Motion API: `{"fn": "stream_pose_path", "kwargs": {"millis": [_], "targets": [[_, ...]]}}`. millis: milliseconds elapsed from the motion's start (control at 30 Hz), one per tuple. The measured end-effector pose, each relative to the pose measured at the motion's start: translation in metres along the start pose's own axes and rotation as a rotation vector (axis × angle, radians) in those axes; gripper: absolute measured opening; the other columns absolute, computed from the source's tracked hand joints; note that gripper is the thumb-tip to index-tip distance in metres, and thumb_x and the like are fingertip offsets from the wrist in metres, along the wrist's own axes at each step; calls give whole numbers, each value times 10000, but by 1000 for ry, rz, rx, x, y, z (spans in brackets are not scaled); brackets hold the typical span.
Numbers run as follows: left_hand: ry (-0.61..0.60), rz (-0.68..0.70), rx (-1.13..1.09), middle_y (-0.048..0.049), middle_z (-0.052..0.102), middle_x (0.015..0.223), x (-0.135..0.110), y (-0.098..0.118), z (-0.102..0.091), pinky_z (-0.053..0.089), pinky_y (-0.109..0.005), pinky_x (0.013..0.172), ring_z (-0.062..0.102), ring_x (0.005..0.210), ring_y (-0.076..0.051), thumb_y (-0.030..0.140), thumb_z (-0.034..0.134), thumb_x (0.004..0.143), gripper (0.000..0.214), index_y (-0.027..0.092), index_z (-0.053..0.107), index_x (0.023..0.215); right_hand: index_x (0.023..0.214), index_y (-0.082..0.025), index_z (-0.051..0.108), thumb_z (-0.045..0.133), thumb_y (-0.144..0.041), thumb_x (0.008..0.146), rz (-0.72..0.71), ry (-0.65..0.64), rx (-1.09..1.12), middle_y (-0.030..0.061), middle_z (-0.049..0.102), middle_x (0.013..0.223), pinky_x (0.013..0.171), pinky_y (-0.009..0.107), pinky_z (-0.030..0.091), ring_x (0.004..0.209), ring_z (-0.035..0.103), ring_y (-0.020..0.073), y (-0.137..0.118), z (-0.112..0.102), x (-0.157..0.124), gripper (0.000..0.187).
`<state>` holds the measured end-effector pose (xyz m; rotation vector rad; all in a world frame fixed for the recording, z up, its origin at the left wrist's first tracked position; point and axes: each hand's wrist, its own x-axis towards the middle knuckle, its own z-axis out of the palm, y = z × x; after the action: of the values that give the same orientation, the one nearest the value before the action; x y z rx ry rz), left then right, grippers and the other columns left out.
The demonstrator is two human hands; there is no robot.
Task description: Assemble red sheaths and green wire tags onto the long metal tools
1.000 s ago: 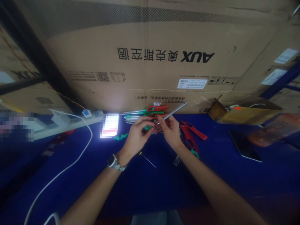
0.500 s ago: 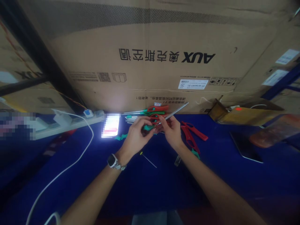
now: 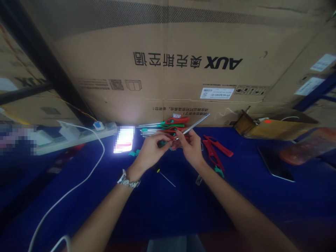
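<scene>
Head view: the right hand is pinching a rod; the left hand is resting curled beside its lower end (gripping what, I cannot tell).

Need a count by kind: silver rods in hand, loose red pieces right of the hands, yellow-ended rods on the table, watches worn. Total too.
Held silver rod: 1
Loose red pieces: 2
Yellow-ended rod: 1
Watch: 1
Total: 5

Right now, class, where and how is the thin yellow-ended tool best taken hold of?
Probably by the yellow end, from above and right: it looks thicker than the slim shaft, which lies along the blue table, with the left hand close on its left.
</scene>
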<state>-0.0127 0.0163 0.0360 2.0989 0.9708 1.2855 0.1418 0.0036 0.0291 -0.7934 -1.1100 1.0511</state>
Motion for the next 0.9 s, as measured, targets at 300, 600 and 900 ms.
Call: {"fn": "stream_pose_path", "kwargs": {"millis": [300,600,900], "targets": [[-74,128,454,-70,675,1198,-3,19,-5,591,-404,829,710,939,-235,70,644,835,135,194,681,795,865,-219,547,743,-495,776,-3,15,-42,-50,670,647,452,276,589,441,638,134,4,3,0,349],[-126,231,621,-80,644,1225,-6,23,-8,600,-339,703,719,897,-217,100,554,914,124,179,648,902,880,-221,543,750,-506,756,35,38,-19,-61,652,574,434,285,573,425,630,148,4,2,2,374],[-36,207,386,-71,658,1222,-4,10,-6,586,-394,892,700,1013,-221,76,630,839,161,202,647,939,861,-227,545,754,-513,749,25,37,-29,-52,665,624,435,282,575,458,652,155,3,5,0,372]]}}
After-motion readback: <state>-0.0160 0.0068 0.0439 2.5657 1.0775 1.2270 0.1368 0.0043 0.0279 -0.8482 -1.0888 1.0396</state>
